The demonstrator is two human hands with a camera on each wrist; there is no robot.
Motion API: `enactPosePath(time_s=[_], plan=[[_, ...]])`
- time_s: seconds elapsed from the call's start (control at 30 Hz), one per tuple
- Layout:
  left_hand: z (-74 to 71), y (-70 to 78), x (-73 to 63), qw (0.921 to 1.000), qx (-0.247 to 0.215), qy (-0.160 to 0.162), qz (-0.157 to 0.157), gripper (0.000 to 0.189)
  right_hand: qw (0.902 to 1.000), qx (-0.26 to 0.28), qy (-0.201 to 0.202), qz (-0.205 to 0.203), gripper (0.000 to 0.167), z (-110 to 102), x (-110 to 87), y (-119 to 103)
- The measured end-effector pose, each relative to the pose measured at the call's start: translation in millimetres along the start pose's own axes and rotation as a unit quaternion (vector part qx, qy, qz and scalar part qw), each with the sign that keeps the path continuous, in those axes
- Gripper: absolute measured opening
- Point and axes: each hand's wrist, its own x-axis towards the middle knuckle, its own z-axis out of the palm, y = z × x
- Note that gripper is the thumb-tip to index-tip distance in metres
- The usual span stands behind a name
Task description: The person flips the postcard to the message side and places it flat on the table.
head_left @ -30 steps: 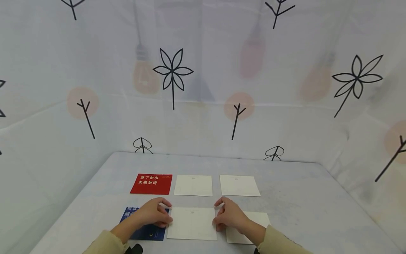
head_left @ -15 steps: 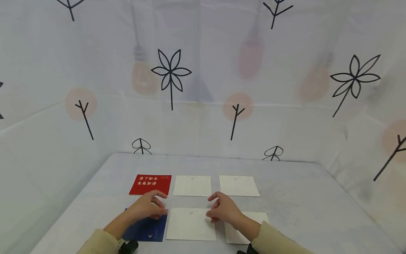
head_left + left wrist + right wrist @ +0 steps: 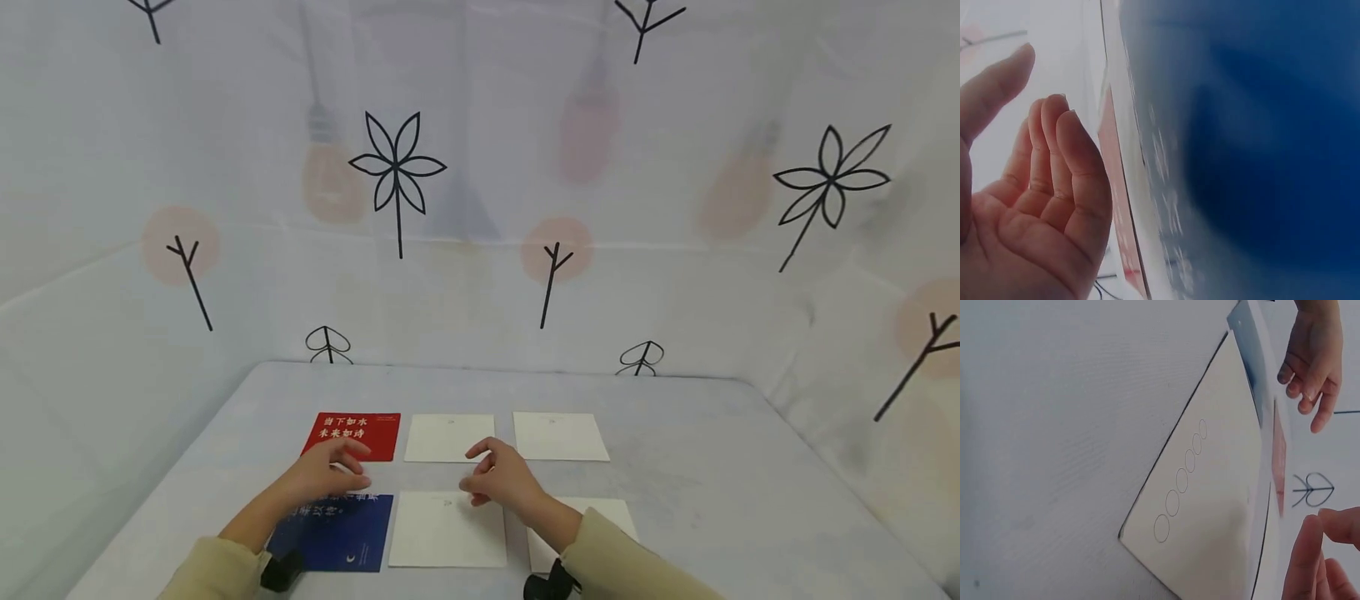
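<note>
My left hand [image 3: 327,467] hovers with loosely bent fingers, overlapping the lower part of a red postcard [image 3: 386,433] with white lettering; its palm holds nothing in the left wrist view. Below it lies a dark blue postcard [image 3: 337,537] with white characters and a small moon. My right hand [image 3: 504,475] hangs, fingers gently curved and holding nothing, over the top right of the front middle white postcard [image 3: 442,533]. A row of printed ovals shows on a white postcard [image 3: 1210,475] in the right wrist view. My right forearm partly hides the front right white postcard [image 3: 611,512].
Two white postcards, one in the back middle [image 3: 438,437] and one at the back right [image 3: 561,436], complete a back row beside the red one. All lie flat on a pale cloth-covered table [image 3: 697,483]. A patterned white curtain [image 3: 480,317] rises behind and at both sides.
Both hands have lifted away from the sides of the front middle white postcard and moved up and left. More of the blue postcard shows now. The postcards stay where they lay.
</note>
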Motion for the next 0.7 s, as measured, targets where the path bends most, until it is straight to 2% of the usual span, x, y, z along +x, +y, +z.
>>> enactPosePath(time_s=[0.4,0.7], plan=[[-19.9,-17.7,9.2,0.9986,0.048,0.023,-0.009,0.045,0.9997,-0.002,0.022,-0.007,0.037,18,19.7,2],[-36.7,-28.3,14.2,0.9971,0.054,0.046,-0.028,0.051,0.9990,-0.012,0.043,0.011,0.035,33,35.6,2]])
